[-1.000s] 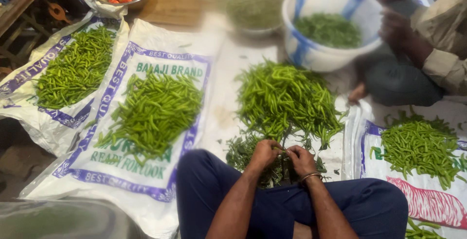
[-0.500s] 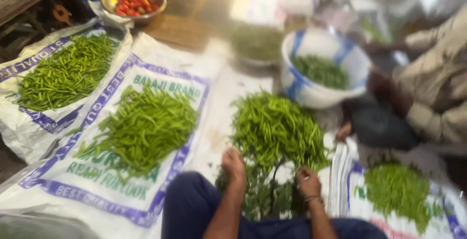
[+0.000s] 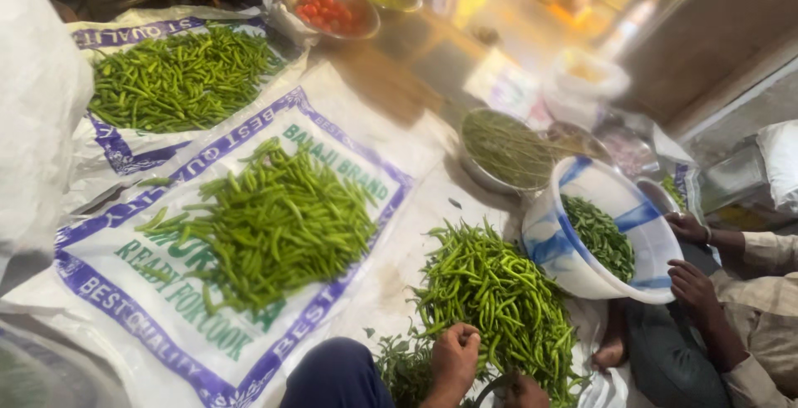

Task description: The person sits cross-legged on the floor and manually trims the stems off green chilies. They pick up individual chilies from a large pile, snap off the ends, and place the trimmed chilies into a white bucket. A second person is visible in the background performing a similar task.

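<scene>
A heap of green chillies [image 3: 499, 304] lies on white sacking right in front of me. My left hand [image 3: 455, 356] rests at its near edge with the fingers curled into a fist; I cannot see anything inside it. My right hand [image 3: 525, 392] is mostly cut off by the bottom edge, close beside the left. A small pile of leafy stems [image 3: 403, 366] sits between the heap and my dark blue trouser knee [image 3: 332, 375].
Another person's hands [image 3: 694, 287] hold a tilted white-and-blue tub [image 3: 549, 246] of chillies at the right. More chillies lie on a printed sack [image 3: 274, 225] and on a farther sack [image 3: 174, 76]. A metal bowl of stems [image 3: 511, 150] and a bowl of tomatoes [image 3: 328, 5] stand behind.
The view has swung and tilted, so the piles sit differently in frame. My hands stay at the heap's near edge. The other person's tub is now tilted toward the heap.
</scene>
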